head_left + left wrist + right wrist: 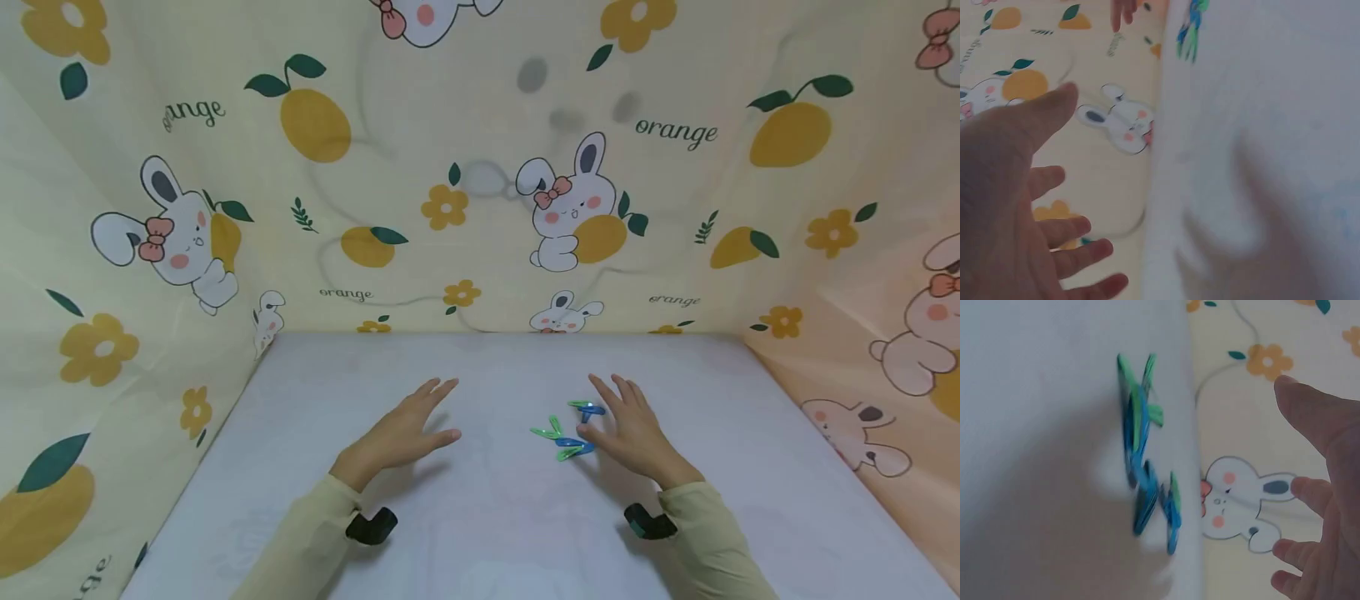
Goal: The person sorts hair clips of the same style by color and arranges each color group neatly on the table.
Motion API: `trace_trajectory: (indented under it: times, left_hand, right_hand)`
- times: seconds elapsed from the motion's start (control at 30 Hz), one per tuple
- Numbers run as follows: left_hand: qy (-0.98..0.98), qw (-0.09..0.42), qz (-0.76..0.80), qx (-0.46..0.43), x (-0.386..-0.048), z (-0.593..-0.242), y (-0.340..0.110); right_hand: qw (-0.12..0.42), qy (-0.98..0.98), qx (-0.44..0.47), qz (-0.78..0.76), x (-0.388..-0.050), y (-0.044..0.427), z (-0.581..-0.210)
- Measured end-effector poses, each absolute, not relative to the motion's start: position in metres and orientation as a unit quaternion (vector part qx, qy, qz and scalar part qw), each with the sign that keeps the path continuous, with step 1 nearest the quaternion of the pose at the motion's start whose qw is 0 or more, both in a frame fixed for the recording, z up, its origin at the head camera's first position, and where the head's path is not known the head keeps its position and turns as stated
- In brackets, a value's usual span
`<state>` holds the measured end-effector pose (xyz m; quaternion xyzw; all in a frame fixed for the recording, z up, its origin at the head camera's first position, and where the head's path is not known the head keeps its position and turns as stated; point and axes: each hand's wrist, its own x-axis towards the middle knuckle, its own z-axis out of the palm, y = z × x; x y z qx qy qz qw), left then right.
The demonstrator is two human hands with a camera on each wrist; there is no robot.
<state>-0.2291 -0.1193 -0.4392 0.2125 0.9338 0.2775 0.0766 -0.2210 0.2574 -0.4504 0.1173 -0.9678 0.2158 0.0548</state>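
Note:
Several small green and blue plastic clothespins (573, 442) lie in a loose cluster on the white tabletop, right of its middle. My right hand (633, 429) hovers beside and partly over them, its fingers spread and holding nothing. In the right wrist view the clothespins (1138, 419) lie apart from that hand (1329, 487). My left hand (401, 433) is held above the table left of the cluster, fingers extended, thumb apart, grasping nothing. From the left wrist the clothespins (1192, 28) show at the top, far from the left hand (1029, 206).
A white table (480, 517) spreads under both hands. Cream cloth (450, 108) printed with rabbits, oranges and flowers stands behind it and along both sides. Each forearm wears a long sleeve, with a small black device (372, 527) at the wrist.

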Motion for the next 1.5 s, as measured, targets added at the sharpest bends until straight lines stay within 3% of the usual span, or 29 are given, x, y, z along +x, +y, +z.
trace_trajectory:
  times: [0.27,0.9,1.5]
  left_hand:
    - [0.903,0.08,0.348,0.24,-0.24,-0.448,-0.096]
    - [0.875,0.137,0.387,0.255,-0.259,-0.47,-0.033]
    - [0.88,0.147,0.375,0.253,-0.279,-0.483,0.019]
  right_hand:
    - [0.043,-0.953,0.125,0.273,-0.225,0.271,-0.464]
    - [-0.087,-0.905,0.118,0.4,-0.241,0.292,-0.489]
    - [-0.104,-0.89,0.136,0.423,-0.244,0.297,-0.496]
